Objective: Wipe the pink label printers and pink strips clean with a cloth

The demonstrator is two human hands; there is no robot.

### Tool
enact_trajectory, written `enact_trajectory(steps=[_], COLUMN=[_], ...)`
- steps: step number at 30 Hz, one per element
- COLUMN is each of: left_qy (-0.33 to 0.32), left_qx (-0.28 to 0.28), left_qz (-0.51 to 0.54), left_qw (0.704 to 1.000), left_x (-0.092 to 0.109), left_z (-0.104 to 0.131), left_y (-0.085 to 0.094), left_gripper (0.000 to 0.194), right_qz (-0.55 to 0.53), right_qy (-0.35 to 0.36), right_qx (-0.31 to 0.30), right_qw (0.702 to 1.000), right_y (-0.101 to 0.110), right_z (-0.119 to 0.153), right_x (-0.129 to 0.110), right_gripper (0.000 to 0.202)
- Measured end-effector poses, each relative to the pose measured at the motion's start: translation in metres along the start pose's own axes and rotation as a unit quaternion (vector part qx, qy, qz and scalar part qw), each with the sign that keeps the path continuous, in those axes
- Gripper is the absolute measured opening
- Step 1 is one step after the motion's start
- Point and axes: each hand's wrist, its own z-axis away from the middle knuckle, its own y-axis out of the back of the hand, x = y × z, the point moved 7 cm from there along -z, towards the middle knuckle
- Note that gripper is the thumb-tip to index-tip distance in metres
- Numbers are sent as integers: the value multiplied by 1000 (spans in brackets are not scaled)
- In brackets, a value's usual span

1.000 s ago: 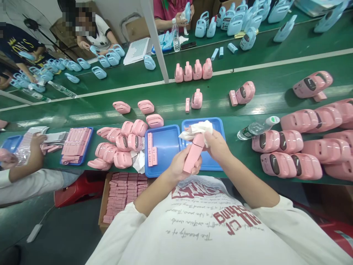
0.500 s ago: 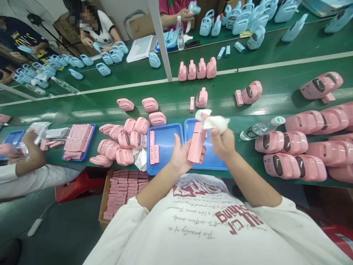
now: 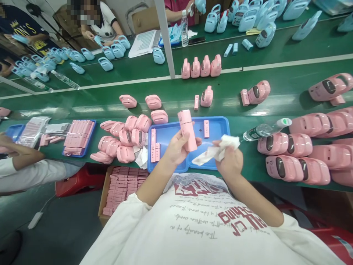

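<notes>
Lighting: bright, cool white, apparently from overhead; fairly even across the green bench [image 3: 228, 82]. Pale glare streaks lay along its middle; small highlights showed on the pink housings [image 3: 285, 167]. Shadows were soft; the floor [image 3: 68, 221] was dim. White cloth [image 3: 231, 141] was slightly motion-blurred. Wide-angle stretching marked the edges. Far left: pixelated patch, fine detail soft.

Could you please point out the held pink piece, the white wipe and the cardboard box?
Pink piece [image 3: 188, 131]: head view, middle of its side.
White wipe [image 3: 231, 141]: head view, upper part.
Cardboard box [image 3: 103, 219]: head view, near wall.
</notes>
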Motion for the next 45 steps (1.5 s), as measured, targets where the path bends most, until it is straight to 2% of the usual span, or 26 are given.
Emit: enact_trajectory(steps=[2,4,6,8,11,15,19,22,25,27,29,31,33,36,38,40,42,43,45], left_qy=[-11,-32,-52,-49,-10,22,18,29,55,56,46,40,36,31,33,50,64,66,44], left_qx=[-14,-13,-7,-15,-46,-75,-89,-78,-62,-51,-42,-40,-43,-43,-16,35,90,112,143], left_qz=[-48,-95,-120,-106,-60,-30,-36,-34,-39,-58,-84,-105,-106,-69,-37,-11,7,8,-25], left_qw=[999,995,991,993,997,997,995,996,996,995,994,993,993,996,999,998,994,991,988], left_x=[0,0,0,-1,-8,-15,-20,-24,-33,-38,-43,-47,-51,-54,-55,-57,-58,-58,-53], left_z=[0,-1,-3,-4,-4,-1,-2,-4,-6,-8,-9,-11,-13,-18,-23,-28,-32,-34,-37], left_y=[1,1,-1,-4,-12,-20,-28,-29,-23,-17,-11,-7,-6,-6,-2,8,21,28,39], left_gripper=[47,46,46,50,67,85,85,79,78,78,78,75,71,68,72,77,80,79,64], right_qz=[-91,-185,-238,-255,-240,-188,-8,178,332,395,422,428,428,428,418,395,362,347,326], right_qy=[-106,-241,-326,-340,-273,-139,-90,-28,6,9,24,64,129,219,257,271,249,221,134], right_qx=[130,199,207,205,193,118,32,-1,-74,-128,-123,-75,-70,-193,-258,-280,-287,-280,-224], right_qw=[982,931,891,882,911,965,995,984,940,910,898,898,892,855,832,832,851,867,908], right_y=[20,26,24,23,20,1,-21,-22,-17,-11,-3,3,-4,-35,-48,-49,-41,-34,-16], right_z=[-12,-20,-24,-27,-33,-42,-32,-23,-26,-34,-46,-57,-61,-52,-39,-27,-18,-15,-17], right_x=[14,31,37,35,24,4,1,1,7,13,11,1,-8,-6,1,6,13,17,29], right_gripper=[40,32,26,21,19,21,32,40,46,48,50,51,49,42,39,38,37,37,37])
